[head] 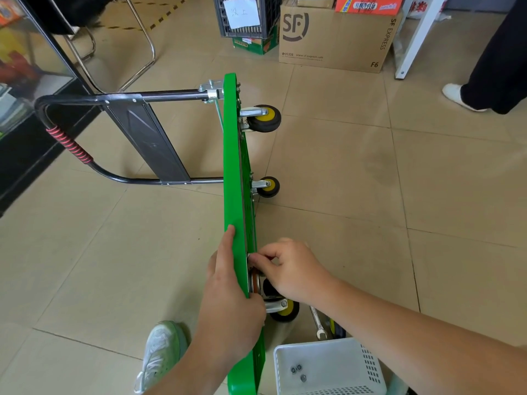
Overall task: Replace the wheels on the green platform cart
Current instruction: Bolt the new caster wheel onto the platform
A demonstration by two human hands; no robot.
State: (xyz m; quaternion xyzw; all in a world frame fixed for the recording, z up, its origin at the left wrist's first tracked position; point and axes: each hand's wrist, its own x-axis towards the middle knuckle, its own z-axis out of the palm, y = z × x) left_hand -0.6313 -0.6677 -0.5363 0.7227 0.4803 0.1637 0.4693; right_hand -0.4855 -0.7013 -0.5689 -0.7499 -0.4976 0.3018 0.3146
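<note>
Head-worn view, looking forward and down, near hands [256, 283]

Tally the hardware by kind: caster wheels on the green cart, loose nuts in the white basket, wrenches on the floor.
Black caster wheels with yellow hubs: 3 in view
Small metal nuts in the white plastic basket: 3
Silver metal wrench: 1
Total: 7

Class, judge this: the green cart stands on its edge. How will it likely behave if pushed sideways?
The green platform cart would probably tip, since it balances on a narrow edge, steadied by the left hand. Its handle, sticking out to one side, likely braces it that way. It looks stiff, not floppy.
</note>
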